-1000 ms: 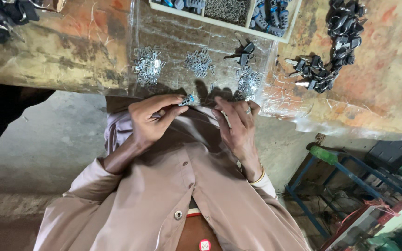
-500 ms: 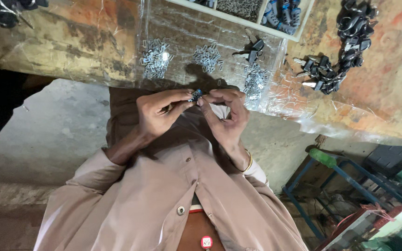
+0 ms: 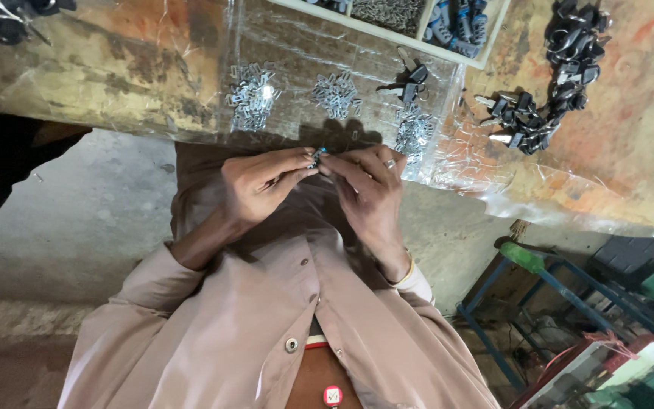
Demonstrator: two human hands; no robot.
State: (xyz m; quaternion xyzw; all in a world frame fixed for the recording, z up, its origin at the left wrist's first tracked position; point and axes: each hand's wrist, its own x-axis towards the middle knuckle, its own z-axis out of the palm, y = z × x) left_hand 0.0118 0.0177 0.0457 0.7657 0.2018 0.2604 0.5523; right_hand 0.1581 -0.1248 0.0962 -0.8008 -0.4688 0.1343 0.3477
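My left hand [image 3: 255,185] and my right hand [image 3: 369,193] meet fingertip to fingertip over my lap, just below the table's near edge. Together they pinch one small dark key-like part [image 3: 316,156], mostly hidden by the fingers. On the clear plastic sheet [image 3: 297,53] above them lie three heaps of small silver metal pieces: a left heap [image 3: 250,95], a middle heap [image 3: 336,92] and a right heap [image 3: 415,132]. Two black-headed keys [image 3: 412,79] lie between the middle and right heaps.
A worn orange-brown table [image 3: 115,53] carries a white tray [image 3: 410,15] of parts at the back. A pile of black-headed keys [image 3: 520,121] and another dark bunch [image 3: 577,45] lie at the right. A blue metal frame [image 3: 539,303] stands on the floor at lower right.
Both hands have come together and risen toward the table edge; a second ago they were apart, each at its own side of my lap.
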